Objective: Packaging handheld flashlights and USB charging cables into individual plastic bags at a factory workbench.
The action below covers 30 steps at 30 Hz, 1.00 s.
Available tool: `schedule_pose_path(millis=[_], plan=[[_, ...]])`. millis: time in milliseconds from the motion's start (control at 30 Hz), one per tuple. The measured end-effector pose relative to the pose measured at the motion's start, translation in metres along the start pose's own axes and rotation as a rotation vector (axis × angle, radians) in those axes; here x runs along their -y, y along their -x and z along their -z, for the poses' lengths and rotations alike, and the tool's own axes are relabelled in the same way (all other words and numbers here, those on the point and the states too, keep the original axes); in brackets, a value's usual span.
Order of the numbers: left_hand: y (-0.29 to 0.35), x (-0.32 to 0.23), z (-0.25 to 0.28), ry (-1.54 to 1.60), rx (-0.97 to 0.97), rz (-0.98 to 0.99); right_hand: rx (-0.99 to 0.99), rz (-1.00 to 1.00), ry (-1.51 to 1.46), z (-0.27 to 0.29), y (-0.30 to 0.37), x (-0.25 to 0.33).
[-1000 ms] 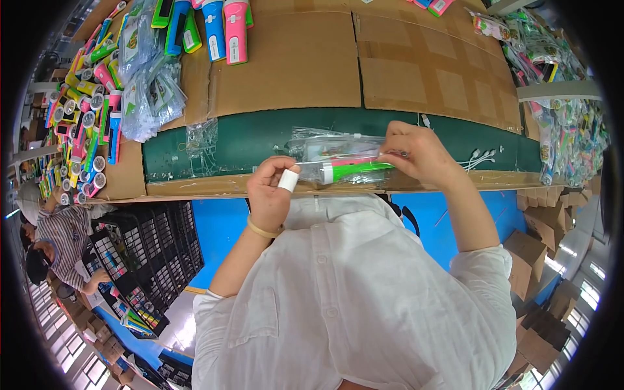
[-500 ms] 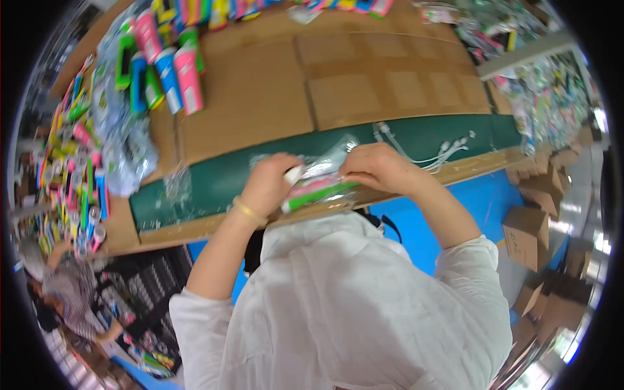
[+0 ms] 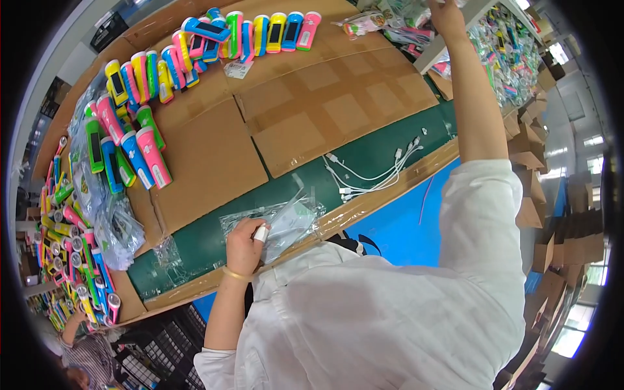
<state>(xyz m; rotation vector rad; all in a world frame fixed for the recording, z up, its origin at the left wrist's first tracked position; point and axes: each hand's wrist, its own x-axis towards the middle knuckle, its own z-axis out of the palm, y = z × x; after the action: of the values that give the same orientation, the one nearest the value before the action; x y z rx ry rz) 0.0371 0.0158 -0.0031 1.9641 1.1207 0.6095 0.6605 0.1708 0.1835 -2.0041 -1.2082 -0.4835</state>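
My left hand (image 3: 244, 246) is at the near edge of the green table, with its fingers curled and a white covering on one digit. It grips the edge of a clear plastic bag (image 3: 286, 227), which lies among other clear bags. My right arm stretches to the far right, where my right hand (image 3: 448, 18) is over a heap of bagged goods (image 3: 413, 38). The top of the picture cuts that hand off, so its fingers and anything in them are hard to make out. Several white charging cables (image 3: 374, 188) lie right of the bags.
Colourful flashlights (image 3: 286, 31) stand in rows on the cardboard sheets (image 3: 338, 97), with more (image 3: 151, 159) at the left. A heap of flashlights (image 3: 81, 260) lies further left. A grey post (image 3: 455, 39) rises near my right arm. Cardboard boxes (image 3: 530, 175) stand at the right; another person (image 3: 91, 354) sits lower left.
My right hand has gone from the near table edge to the far right heap. The bagged pink and green item is no longer between my hands. My left hand stays by the clear bags.
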Motion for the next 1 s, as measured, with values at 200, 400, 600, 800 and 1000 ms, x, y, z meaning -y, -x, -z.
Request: schedule_pose_path(millis=[200, 400, 600, 800, 1000], plan=[[0.002, -0.005, -0.007, 0.008, -0.060, 0.028, 0.907, 0.190, -0.520, -0.006, 0.229, 0.200], [0.001, -0.013, -0.005, -0.006, -0.138, -0.040, 1.106, 0.828, -0.449, -0.012, 0.378, 0.250], [0.033, 0.006, 0.024, 0.068, -0.228, 0.061, 1.132, 0.692, -0.528, -0.029, 0.367, 0.239], [0.049, 0.015, 0.034, 0.200, -0.378, 0.170, 1.011, 0.766, -0.490, -0.034, 0.373, 0.267], [0.054, 0.007, 0.038, 0.278, -0.333, 0.222, 1.137, 0.833, -0.913, -0.033, 0.399, 0.304]])
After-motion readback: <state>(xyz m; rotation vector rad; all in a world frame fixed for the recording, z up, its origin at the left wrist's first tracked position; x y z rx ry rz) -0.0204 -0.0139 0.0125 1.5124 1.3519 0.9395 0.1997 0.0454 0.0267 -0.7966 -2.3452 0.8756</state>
